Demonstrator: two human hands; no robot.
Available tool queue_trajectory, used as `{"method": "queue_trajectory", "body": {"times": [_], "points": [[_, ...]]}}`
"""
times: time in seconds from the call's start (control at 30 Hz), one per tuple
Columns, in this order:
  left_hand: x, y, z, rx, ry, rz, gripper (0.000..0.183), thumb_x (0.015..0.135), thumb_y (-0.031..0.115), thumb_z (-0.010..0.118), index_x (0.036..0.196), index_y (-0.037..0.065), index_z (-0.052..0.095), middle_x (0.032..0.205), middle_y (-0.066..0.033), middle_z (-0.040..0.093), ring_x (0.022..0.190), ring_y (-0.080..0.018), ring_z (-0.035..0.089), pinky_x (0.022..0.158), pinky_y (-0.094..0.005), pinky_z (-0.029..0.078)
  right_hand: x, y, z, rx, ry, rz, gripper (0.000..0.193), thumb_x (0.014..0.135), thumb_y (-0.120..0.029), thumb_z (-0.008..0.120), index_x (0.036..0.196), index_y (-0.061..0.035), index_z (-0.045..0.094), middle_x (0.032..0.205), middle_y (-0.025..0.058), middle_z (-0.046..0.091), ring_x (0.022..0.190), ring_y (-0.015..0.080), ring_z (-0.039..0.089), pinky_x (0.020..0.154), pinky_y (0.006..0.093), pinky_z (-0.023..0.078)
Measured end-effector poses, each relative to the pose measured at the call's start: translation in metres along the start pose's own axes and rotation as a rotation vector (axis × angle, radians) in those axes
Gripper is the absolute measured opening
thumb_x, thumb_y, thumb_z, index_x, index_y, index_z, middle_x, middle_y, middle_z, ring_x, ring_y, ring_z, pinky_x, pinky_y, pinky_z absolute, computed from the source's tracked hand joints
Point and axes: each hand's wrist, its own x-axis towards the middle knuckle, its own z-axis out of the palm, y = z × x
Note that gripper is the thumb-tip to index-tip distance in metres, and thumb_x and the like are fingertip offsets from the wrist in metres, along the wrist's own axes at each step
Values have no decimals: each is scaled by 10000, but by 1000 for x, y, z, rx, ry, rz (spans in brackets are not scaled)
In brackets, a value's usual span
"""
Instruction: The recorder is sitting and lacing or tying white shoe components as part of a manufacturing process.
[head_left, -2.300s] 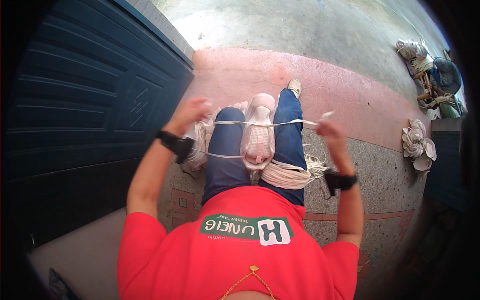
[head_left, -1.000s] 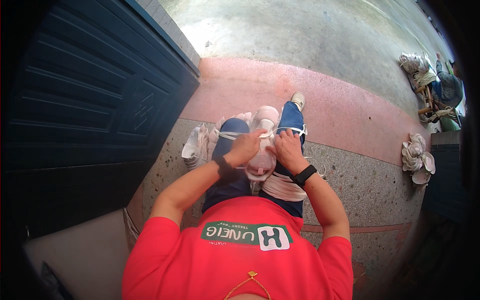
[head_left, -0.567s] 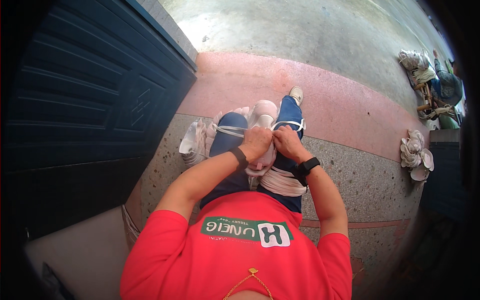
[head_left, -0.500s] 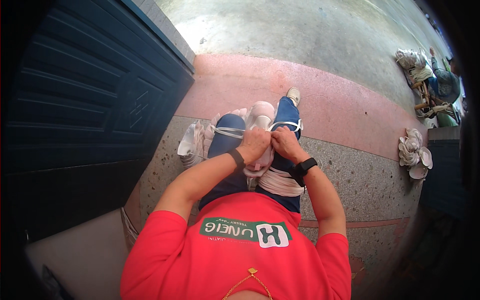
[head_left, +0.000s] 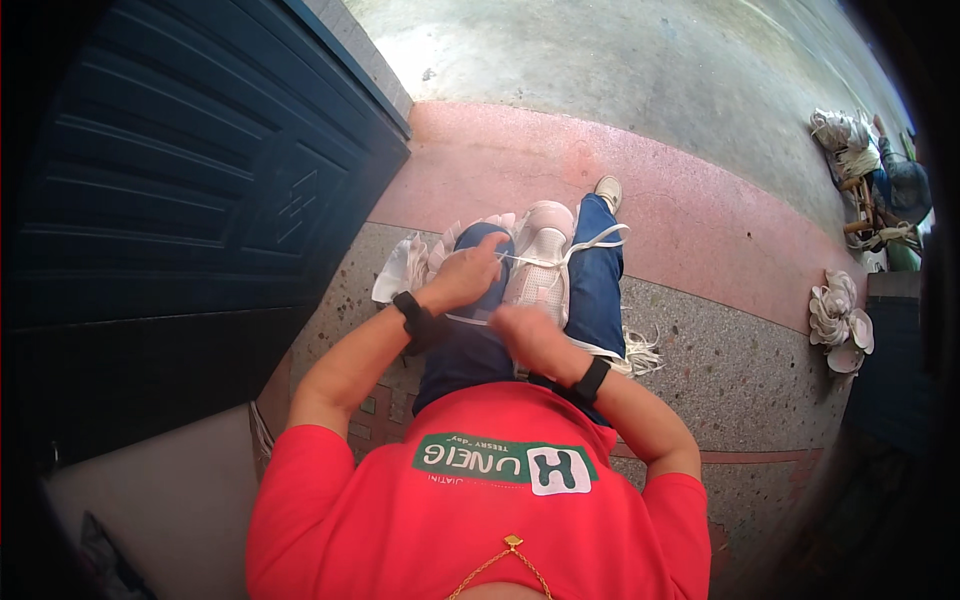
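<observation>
A pale pink and white shoe upper rests between my thighs, toe pointing away from me. White shoelace crosses its front and loops over my right knee. My left hand is at the shoe's left side over my left thigh; its index finger sticks out, and the lace runs taut to its fingers, which appear to grip it. My right hand is smeared by motion over the shoe's near end. A thin white strand passes beside it; whether it holds that is unclear.
More pale shoe uppers are stacked beside my left leg. A bundle of white laces lies by my right thigh. Shoe parts sit on the floor at right, below another person near a pile. A dark blue door stands at left.
My hands, together at the lace on the shoe before, have parted. The left went left over my thigh; the right came back toward my body. The lace bundle now shows beside my right thigh.
</observation>
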Motion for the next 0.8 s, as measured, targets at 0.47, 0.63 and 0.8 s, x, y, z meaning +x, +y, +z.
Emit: {"method": "queue_trajectory", "body": {"times": [0.47, 0.63, 0.8], "points": [[36, 6, 45, 560, 188, 169, 154, 901, 205, 619, 833, 143, 742, 827, -71, 726, 890, -281, 671, 780, -492, 416, 44, 102, -29, -56, 120, 410, 283, 987, -306, 594, 1025, -25, 595, 920, 280, 695, 903, 490, 668, 777, 577, 506], [41, 16, 45, 673, 188, 274, 126, 866, 160, 611, 824, 132, 727, 883, -58, 718, 952, -270, 638, 810, -481, 408, 42, 103, -31, 1, 114, 427, 309, 997, -319, 587, 1043, -14, 604, 938, 283, 691, 931, 482, 667, 803, 557, 505], [51, 20, 44, 814, 131, 393, 156, 900, 173, 605, 891, 149, 759, 934, -22, 735, 1029, -222, 635, 884, -474, 415, 41, 105, -36, 85, 122, 484, 376, 1039, -366, 547, 1042, 5, 610, 937, 284, 678, 939, 471, 662, 807, 512, 501]]}}
